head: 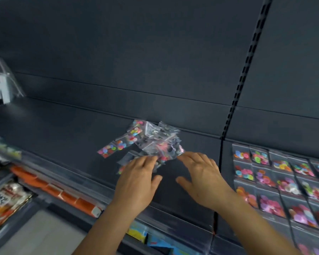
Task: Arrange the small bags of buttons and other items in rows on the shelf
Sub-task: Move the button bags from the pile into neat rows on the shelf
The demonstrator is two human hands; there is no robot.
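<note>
We find the loose heap of small clear plastic bags of coloured buttons (149, 142) on the dark shelf (66, 137) just beyond both flat, spread hands, left (136, 179) touching it, right (203, 179) beside.

At the lower left of the frame, orange packets (66, 196) lie in a row beside a red and white packet (6, 203). A black slotted strip (245, 67) runs down the upper right.
</note>
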